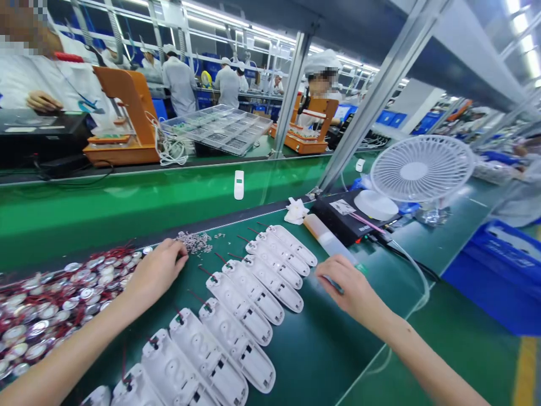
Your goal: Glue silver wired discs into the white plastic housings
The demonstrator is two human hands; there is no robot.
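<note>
White plastic shells (240,309) line the green bench (306,352) between our left hand (158,262) and right hand (345,283); whether the curled fingers (179,248) grip anything, we cannot tell. The shells look light, stiff, best held by their edges.

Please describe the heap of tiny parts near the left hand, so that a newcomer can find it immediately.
On the green workbench, find the far end of the row of white plastic shells. To its left, beside the left hand, lies the heap of tiny parts. Unlike the larger heap of silvery discs with red wires, it consists of tiny, pale pinkish-grey pieces.
</note>
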